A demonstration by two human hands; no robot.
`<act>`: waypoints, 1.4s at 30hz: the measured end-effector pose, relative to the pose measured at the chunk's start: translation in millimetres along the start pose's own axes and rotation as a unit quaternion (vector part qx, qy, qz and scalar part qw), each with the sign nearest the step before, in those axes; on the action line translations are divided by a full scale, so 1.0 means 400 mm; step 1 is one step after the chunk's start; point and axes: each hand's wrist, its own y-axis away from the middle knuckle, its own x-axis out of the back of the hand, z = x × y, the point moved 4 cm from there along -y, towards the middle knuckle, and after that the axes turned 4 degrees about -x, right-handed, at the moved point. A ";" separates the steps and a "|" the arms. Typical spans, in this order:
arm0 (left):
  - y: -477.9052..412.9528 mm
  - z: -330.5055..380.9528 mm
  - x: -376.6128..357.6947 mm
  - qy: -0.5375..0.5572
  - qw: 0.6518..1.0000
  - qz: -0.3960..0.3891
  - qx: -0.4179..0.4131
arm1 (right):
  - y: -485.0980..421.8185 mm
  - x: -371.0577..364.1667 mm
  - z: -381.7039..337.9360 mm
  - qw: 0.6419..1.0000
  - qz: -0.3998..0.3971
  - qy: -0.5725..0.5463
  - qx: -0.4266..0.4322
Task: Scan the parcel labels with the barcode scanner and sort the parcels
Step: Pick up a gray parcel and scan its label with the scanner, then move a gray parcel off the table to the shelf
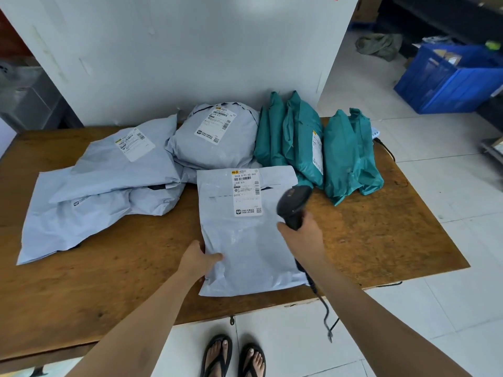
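A flat grey parcel [245, 240] lies label-up in the middle of the wooden table [122, 281]. Its white label [247, 192] with barcodes faces me near the far end. My left hand [198, 261] grips the parcel's near left edge, thumb on top. My right hand [300, 235] is closed around the handle of a black barcode scanner [294, 204], whose head hovers just right of the label and points at it. The scanner's cable [325, 314] hangs off the table's front edge.
More grey parcels [109, 180] are piled at the left and a rounded one [215, 137] at the back. Several green parcels [318, 151] lean at the back right. A blue crate [446, 80] stands on the tiled floor at the far right. A white wall is behind the table.
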 end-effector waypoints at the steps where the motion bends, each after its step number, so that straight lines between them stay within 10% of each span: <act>1: -0.004 0.001 0.003 0.010 1.000 0.007 -0.006 | -0.019 0.016 0.030 1.000 0.017 0.004 -0.012; 11: -0.034 -0.004 0.046 0.075 0.996 0.043 0.016 | -0.164 0.137 0.247 0.982 0.066 0.111 -0.138; 27: -0.054 0.010 0.060 0.207 0.978 0.001 0.025 | -0.186 0.109 0.235 0.962 0.110 0.235 -0.088; 30: -0.056 0.025 0.054 0.213 0.977 0.013 0.017 | -0.130 0.059 0.186 0.978 0.120 0.168 -0.018; 34: -0.048 0.053 0.044 0.197 0.980 -0.025 -0.017 | -0.103 -0.078 0.163 0.988 -0.070 0.006 -0.136; 42: -0.007 0.100 0.079 0.269 0.954 -0.051 -0.124 | -0.092 -0.080 0.137 0.968 -0.044 -0.138 -0.206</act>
